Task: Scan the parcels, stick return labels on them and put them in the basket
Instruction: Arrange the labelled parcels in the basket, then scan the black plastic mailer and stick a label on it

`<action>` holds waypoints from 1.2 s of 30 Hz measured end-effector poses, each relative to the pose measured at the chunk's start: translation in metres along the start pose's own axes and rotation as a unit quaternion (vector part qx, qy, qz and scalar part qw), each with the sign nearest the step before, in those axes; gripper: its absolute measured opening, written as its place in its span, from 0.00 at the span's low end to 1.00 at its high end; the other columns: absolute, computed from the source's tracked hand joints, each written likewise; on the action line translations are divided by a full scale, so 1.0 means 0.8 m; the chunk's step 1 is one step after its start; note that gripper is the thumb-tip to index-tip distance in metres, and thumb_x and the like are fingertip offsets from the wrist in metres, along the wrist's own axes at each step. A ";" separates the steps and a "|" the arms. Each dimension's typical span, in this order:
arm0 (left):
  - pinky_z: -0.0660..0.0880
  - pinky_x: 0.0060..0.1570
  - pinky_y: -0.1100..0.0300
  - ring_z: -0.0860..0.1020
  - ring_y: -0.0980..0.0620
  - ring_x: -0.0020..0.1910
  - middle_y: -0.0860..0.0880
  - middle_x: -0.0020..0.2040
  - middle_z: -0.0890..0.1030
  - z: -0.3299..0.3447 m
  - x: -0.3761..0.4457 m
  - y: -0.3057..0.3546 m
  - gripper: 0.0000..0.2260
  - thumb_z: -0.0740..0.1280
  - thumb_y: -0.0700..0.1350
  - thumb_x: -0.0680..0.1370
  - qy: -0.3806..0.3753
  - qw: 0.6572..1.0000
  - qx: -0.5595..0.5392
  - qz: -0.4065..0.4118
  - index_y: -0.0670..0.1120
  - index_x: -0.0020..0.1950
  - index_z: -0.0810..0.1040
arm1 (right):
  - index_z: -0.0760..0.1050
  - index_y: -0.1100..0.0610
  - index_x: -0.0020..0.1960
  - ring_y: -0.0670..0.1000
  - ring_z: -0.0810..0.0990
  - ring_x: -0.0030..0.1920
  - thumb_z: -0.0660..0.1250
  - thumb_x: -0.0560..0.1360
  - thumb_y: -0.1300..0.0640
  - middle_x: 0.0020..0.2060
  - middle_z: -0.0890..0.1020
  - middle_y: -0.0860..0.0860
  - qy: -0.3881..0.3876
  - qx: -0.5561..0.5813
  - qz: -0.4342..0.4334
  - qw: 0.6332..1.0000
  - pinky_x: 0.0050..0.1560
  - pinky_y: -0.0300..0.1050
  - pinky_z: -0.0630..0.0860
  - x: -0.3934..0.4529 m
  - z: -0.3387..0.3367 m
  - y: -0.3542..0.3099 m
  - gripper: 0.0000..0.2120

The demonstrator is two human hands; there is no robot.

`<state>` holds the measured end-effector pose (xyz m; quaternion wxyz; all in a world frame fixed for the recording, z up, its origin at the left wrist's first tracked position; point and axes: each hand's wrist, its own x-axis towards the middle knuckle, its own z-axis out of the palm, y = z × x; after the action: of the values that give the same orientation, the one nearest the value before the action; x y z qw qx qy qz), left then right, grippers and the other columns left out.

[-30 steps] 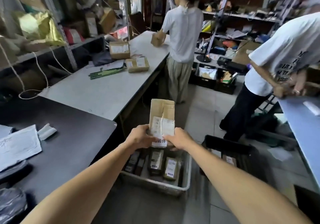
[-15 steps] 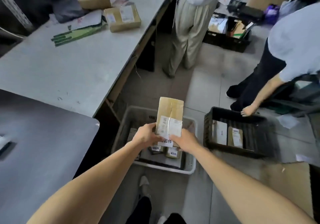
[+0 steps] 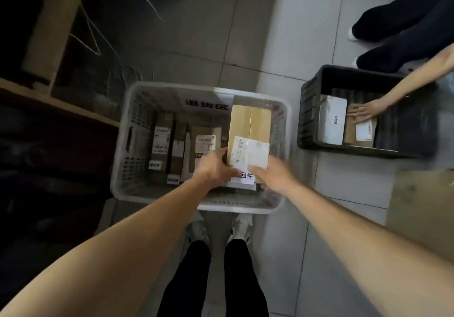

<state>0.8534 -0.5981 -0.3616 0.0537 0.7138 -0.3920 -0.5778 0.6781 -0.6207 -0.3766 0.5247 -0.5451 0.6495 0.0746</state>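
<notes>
Holding: left hand (image 3: 214, 167) and right hand (image 3: 272, 176) grip the parcel (image 3: 249, 135) at its near end
Axis: lengthwise away from the person, over the basket (image 3: 127, 145)

A tiled floor (image 3: 282, 59) filled the frame. A grey basket (image 3: 122, 145) sat at its centre, a black crate (image 3: 307, 110) at right. Flat cardboard (image 3: 422, 208) lay lower right.

Grey tiled floor (image 3: 282, 46), dark table (image 3: 49, 125) at left, dim light
</notes>
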 end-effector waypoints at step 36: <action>0.51 0.77 0.44 0.45 0.37 0.80 0.42 0.82 0.47 -0.177 -0.388 0.103 0.36 0.63 0.60 0.79 0.291 0.865 0.404 0.058 0.54 0.82 0.50 | 0.53 0.48 0.80 0.59 0.57 0.76 0.63 0.78 0.43 0.77 0.58 0.55 0.108 -0.446 -0.256 0.851 0.71 0.59 0.63 -0.297 -0.073 -0.261 0.34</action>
<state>0.9272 -0.5147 -0.0289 -0.0944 0.7849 -0.5982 -0.1310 0.7731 -0.5923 -0.0704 0.1526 -0.8720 0.4368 0.1597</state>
